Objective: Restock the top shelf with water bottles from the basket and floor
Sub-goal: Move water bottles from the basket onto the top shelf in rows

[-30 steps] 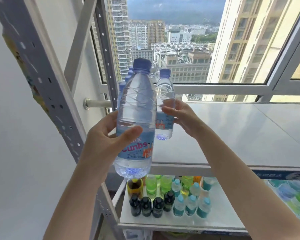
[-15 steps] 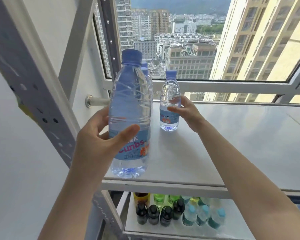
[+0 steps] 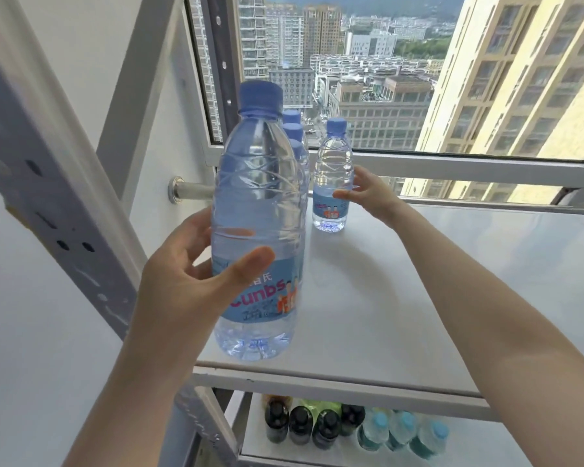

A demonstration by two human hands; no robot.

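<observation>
Left hand (image 3: 182,281) wrapped around the large water bottle (image 3: 260,230), thumb across the blue label, fingers behind; bottle upright, base at the front left edge of the top shelf (image 3: 418,315), whether resting or just above, cannot tell. Right hand (image 3: 368,193) now slack beside the small water bottle (image 3: 331,183), fingers spread, tips just brushing its label, no longer clamped. A second ago carried in the air, that small bottle now stands on its own base toward the rear left of the shelf, just beside the row of bottles (image 3: 294,136) lined along the left edge. One more bottle stocked, then; the large one likely next, to close the row at the front. Lower shelf (image 3: 284,456) below, with its dark and teal-capped drinks, untouched.
</observation>
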